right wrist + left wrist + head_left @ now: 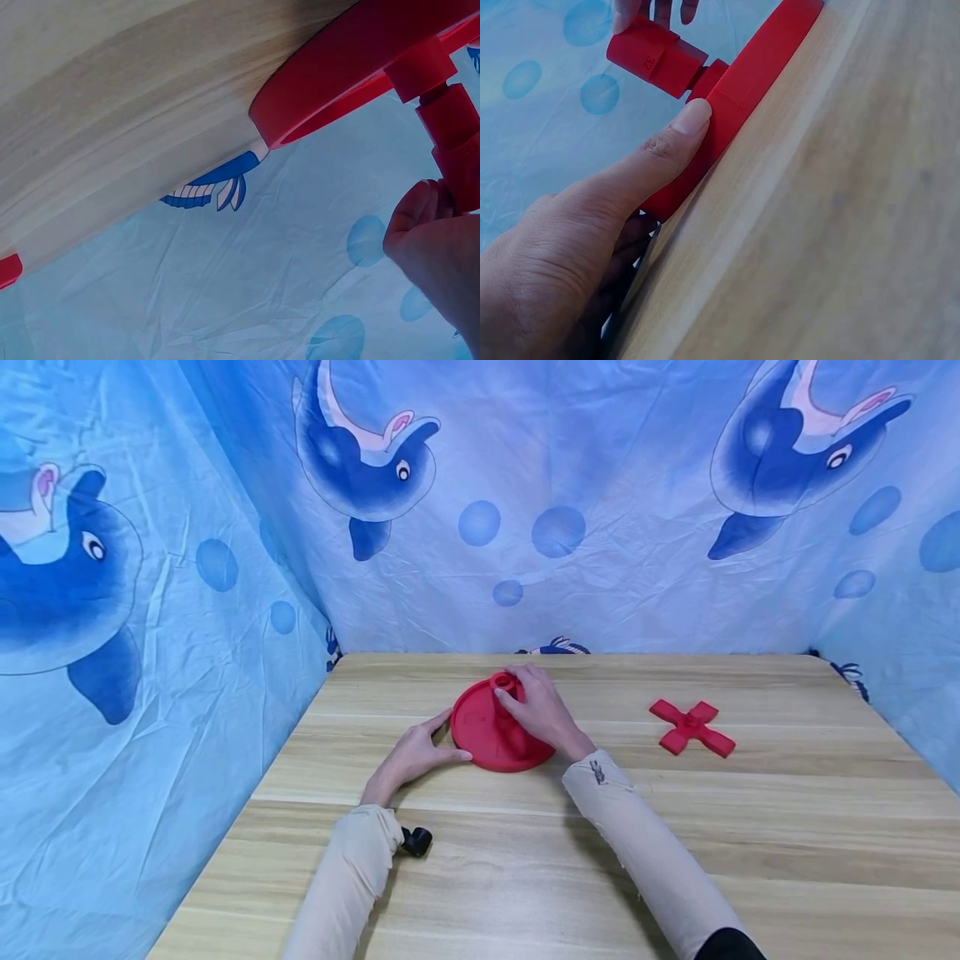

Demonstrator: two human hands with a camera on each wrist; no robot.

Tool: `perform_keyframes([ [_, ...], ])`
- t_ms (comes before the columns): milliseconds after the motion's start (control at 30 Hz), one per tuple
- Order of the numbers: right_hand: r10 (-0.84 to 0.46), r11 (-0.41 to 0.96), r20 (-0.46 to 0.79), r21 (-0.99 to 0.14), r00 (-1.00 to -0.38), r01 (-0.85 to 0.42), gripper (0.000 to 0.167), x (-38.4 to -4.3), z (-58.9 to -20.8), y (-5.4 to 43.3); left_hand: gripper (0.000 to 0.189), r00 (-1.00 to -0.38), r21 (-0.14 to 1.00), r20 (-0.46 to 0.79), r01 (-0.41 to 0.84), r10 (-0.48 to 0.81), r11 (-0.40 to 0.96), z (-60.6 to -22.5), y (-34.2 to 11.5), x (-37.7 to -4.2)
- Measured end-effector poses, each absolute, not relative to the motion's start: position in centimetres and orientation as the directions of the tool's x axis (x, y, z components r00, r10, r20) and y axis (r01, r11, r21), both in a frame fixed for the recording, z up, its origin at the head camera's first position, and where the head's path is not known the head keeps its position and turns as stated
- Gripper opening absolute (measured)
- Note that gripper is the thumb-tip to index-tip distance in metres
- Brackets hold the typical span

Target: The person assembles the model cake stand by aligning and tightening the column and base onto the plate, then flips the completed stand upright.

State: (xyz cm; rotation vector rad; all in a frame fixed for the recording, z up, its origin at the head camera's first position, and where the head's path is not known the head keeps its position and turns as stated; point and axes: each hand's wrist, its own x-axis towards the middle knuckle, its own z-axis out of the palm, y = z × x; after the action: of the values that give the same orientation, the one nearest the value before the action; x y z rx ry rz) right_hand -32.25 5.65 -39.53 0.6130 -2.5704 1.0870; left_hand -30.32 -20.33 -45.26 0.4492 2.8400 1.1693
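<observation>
A red round base [474,737] with a raised rim lies flat on the table. My left hand [412,755] holds its left edge, thumb at the near side and fingers around the far left. The thumb [660,150] presses against the rim in the left wrist view. Upright over the base's middle stands a red tube [656,56], gripped near its top by my right hand [546,710]. A narrower neck shows between the tube and the short socket on the base [322,97]. Whether the tube is fully seated, I cannot tell.
A red cross-shaped piece [690,727] with a small raised centre lies on the wooden table [480,877], right of the hands. A blue dolphin-print cloth [600,585] hangs behind and beside the table. A small black device [417,841] sits by the left wrist.
</observation>
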Motion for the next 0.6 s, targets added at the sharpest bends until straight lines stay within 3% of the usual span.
perform_keyframes([
  [600, -0.282, 0.623, 0.395, -0.618, -0.874, -0.48, 0.05, -32.3, -39.47, 5.81, 0.104, -0.959, 0.695, 0.062, 0.24, 0.276, 0.678, -45.09, -20.3, -30.22],
])
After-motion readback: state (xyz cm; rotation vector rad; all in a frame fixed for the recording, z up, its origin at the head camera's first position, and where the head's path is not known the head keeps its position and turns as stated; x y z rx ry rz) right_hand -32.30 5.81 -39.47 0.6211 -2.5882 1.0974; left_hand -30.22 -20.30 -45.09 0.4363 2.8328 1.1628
